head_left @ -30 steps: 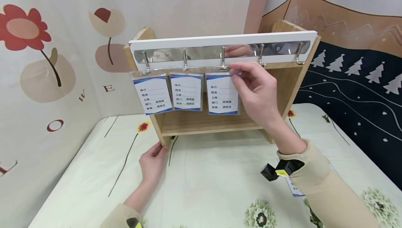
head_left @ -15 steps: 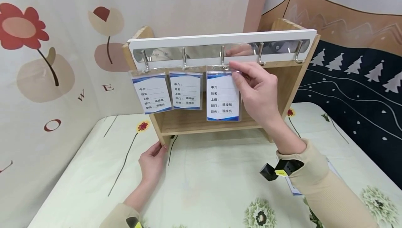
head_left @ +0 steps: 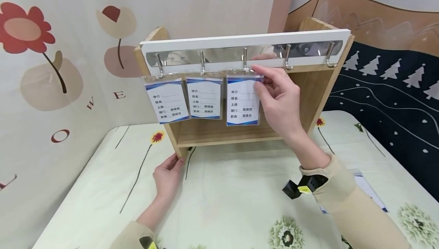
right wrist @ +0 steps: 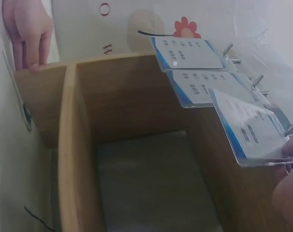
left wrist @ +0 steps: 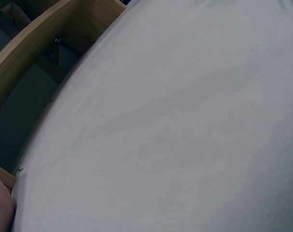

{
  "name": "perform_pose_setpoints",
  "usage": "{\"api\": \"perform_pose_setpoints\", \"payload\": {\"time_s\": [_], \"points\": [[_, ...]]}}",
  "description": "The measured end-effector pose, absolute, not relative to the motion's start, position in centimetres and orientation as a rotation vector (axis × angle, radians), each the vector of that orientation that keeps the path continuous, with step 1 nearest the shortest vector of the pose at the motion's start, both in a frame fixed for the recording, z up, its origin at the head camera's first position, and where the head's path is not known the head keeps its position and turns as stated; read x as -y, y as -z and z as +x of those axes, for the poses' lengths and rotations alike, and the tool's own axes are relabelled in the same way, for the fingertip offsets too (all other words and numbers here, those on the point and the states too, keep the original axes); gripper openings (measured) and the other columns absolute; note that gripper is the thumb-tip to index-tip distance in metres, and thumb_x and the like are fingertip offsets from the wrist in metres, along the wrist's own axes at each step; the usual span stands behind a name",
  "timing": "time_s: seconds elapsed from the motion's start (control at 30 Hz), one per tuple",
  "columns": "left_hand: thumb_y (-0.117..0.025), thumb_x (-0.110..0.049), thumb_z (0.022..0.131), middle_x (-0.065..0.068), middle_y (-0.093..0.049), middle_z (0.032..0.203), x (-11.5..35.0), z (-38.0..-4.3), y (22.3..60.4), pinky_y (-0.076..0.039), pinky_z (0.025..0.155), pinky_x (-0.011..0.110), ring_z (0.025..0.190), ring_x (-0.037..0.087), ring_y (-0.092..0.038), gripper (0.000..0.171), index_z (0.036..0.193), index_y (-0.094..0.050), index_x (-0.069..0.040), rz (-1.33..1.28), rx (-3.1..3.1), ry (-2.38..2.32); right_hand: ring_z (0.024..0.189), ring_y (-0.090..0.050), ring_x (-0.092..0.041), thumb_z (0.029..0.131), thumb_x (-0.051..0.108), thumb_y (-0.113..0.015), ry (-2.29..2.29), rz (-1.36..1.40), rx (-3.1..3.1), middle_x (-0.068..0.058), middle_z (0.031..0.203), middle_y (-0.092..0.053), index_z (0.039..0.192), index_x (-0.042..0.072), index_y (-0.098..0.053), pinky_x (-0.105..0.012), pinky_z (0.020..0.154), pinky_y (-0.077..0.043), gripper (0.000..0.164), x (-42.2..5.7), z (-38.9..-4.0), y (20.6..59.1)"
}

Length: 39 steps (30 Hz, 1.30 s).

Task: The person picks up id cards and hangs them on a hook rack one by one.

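My right hand (head_left: 279, 100) pinches the upper right corner of a clear badge holder (head_left: 242, 102) with a white and blue card inside. Its top edge is at the middle metal hook (head_left: 245, 59) of the rack. In the right wrist view this badge holder (right wrist: 248, 128) slants outward, with fingertips at its corner. Two similar badge holders, one at far left (head_left: 167, 102) and one beside it (head_left: 204, 98), hang from the first two hooks. Low on the left, my left hand (head_left: 168, 176) grips the bottom of the side panel of a wooden shelf (head_left: 229, 140).
Two bare hooks, one near the hand (head_left: 288, 56) and one at far right (head_left: 330, 55), sit on the white rail (head_left: 219, 44). Another badge (head_left: 370, 192) lies on the flowered tablecloth (head_left: 233, 195), partly behind the right forearm. Patterned curtains stand behind and right.
The middle badge's lower edge dropped and came toward me, then went back up and inward. The right hand keeps its corner pinched, shifting only slightly. My left hand stays at the panel.
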<state>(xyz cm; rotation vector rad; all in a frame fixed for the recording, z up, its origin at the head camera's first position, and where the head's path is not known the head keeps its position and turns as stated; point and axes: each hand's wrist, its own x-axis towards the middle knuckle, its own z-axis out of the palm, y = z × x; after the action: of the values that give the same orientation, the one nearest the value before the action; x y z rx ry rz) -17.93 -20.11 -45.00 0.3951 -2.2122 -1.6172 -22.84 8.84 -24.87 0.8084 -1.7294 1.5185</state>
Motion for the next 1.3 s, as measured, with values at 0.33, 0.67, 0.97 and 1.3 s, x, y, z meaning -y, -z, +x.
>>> {"api": "perform_pose_setpoints", "payload": {"time_s": [0.33,0.67,0.97,1.3], "points": [[-0.066,-0.011,0.100,0.021,-0.068,0.126,20.1,-17.9,45.0,-0.049,0.077,0.006,0.114,0.033,-0.068,0.036,0.133,-0.065,0.003,0.400,2.216,1.616,0.110,-0.061,-0.025,0.092,-0.019,-0.059,-1.583,0.752,1.664,-0.002,0.123,-0.061,0.127,-0.012,-0.064,-0.029,0.096,-0.054,0.036,-10.6,-21.5,27.4],[-0.065,-0.011,0.100,0.020,-0.068,0.127,20.3,-18.1,45.3,-0.050,0.077,0.006,0.115,0.031,-0.068,0.037,0.135,-0.064,0.003,0.404,2.220,1.619,0.110,-0.061,-0.021,0.093,-0.018,-0.060,-1.596,0.670,1.855,-0.014,0.127,-0.060,0.131,-0.011,-0.058,-0.021,0.097,-0.051,0.039,-13.4,-19.0,30.3],[-0.066,-0.011,0.100,0.019,-0.069,0.125,20.4,-18.3,45.4,-0.049,0.076,0.005,0.114,0.030,-0.068,0.036,0.133,-0.066,0.003,0.406,2.217,1.595,0.106,-0.062,-0.018,0.092,-0.018,-0.062,-1.590,0.631,2.012,-0.009,0.121,-0.061,0.131,-0.011,-0.058,-0.016,0.093,-0.051,0.039,-15.0,-18.5,32.7],[-0.066,-0.013,0.100,0.020,-0.069,0.124,20.1,-18.1,45.2,-0.049,0.075,0.004,0.114,0.031,-0.068,0.035,0.132,-0.067,0.002,0.412,2.214,1.613,0.099,-0.061,-0.012,0.091,-0.019,-0.061,-1.580,0.729,2.195,-0.021,0.117,-0.060,0.125,-0.011,-0.061,-0.016,0.088,-0.054,0.035,-16.9,-18.1,34.8]]}}
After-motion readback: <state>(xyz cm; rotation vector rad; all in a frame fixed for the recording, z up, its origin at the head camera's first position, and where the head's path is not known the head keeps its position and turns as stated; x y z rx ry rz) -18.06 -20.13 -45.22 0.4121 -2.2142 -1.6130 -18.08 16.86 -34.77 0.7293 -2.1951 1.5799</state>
